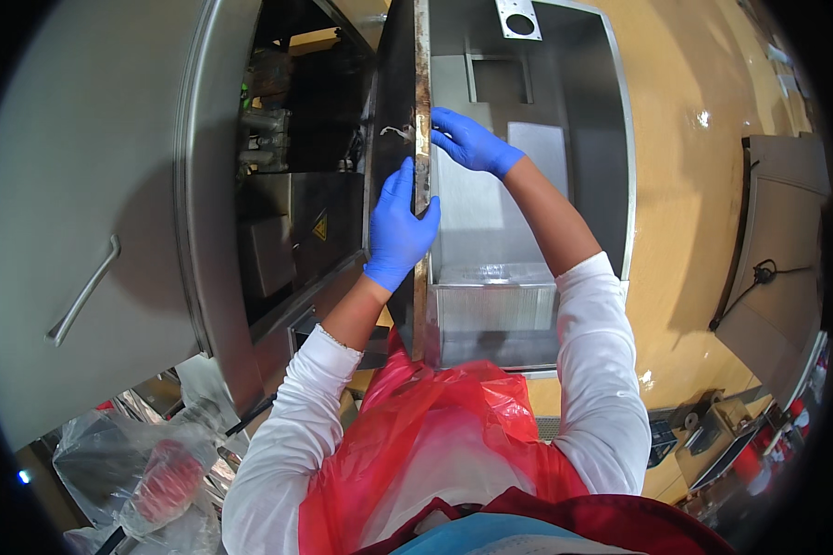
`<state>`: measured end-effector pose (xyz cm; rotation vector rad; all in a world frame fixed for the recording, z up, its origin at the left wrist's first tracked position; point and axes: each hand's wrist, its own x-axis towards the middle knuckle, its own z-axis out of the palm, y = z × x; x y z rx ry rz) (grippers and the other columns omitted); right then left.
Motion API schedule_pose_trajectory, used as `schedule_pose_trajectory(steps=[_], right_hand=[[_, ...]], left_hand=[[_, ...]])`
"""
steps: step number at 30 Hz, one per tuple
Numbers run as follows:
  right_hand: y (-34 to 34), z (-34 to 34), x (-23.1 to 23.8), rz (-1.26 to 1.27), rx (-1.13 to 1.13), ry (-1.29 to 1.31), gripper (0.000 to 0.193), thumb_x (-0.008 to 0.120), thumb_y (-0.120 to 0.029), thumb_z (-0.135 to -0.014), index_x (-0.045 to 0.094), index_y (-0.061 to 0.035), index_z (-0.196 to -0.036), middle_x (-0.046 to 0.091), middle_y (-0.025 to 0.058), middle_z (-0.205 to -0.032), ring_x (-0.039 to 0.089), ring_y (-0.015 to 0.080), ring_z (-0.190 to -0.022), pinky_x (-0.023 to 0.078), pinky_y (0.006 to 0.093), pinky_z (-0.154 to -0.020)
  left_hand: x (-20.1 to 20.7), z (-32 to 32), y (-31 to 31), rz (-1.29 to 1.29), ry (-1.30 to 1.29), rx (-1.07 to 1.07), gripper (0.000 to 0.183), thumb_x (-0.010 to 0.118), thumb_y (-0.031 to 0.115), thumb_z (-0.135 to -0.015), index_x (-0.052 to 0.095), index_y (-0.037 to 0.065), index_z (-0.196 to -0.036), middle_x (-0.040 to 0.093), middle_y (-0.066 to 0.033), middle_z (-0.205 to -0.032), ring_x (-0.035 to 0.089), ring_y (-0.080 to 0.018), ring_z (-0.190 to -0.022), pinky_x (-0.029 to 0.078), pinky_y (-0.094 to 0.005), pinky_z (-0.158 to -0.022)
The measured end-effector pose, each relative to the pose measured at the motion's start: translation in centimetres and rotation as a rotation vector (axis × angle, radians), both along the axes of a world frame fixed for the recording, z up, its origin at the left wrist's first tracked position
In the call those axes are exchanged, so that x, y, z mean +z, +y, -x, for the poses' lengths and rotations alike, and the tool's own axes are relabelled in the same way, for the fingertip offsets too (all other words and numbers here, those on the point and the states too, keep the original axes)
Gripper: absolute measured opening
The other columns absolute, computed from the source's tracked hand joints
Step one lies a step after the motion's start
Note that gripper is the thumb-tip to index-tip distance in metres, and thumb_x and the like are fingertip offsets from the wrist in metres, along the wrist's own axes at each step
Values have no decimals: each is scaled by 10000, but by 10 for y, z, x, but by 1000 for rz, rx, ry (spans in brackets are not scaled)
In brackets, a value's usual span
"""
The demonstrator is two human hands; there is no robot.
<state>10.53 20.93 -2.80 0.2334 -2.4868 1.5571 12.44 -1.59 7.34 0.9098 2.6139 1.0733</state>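
An upright dark metal panel (422, 79), with a rusty, scuffed edge facing up, stands between two steel units. My left hand (401, 233), in a blue glove, straddles this edge, fingers along the panel's left face and thumb on its right side. Farther along, my right hand (475, 143), also gloved in blue, reaches to the panel's right face with fingers stretched out and thumb apart; the tips lie against it. A small whitish scrap (396, 132) clings to the panel's left face near the right hand's fingers.
At left stands a steel cabinet door (102, 185) with a bar handle (83, 291). Beside it an open cabinet shows pipework (267, 139) and a yellow warning sign (319, 226). An open steel box (500, 240) lies to the right. A clear plastic bag (111, 462) sits lower left.
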Motion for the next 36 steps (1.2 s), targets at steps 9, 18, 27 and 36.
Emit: schedule_pose_trajectory(steps=[9,18,27,36], right_hand=[[8,-8,-9,-40,10,-118,423,535,-249,-1085,519,-31,-1447,592,205,-1397,587,350,-1288,476,410,-1087],[0,-10,-27,99,-93,29,407,573,-329,-1069,610,10,-1292,662,208,-1230,630,363,-1167,502,407,-1028],[0,-8,-32,723,48,-403,381,614,-353,-1048,666,-23,-1232,680,41,-1102,609,154,-1024,483,315,-969],[-14,-6,-28,864,4,-391,362,614,-350,-1048,661,-45,-1238,682,20,-1104,622,143,-1074,498,335,-979]], left_hand=[[-18,38,7,-22,-104,-148,1117,834,210,-740,182,-72,-1602,311,-289,-1622,316,-404,-1521,310,-414,-1236],[-21,61,27,-46,-263,-228,1063,817,210,-661,330,-18,-1578,300,-284,-1629,304,-372,-1533,325,-408,-1228],[-4,70,42,60,-115,-261,818,785,172,-633,511,-7,-1383,506,-224,-1209,556,-403,-1174,490,-439,-1045],[7,66,51,95,-140,-109,647,763,190,-639,606,46,-1251,527,-183,-1134,600,-386,-1057,528,-445,-962]])
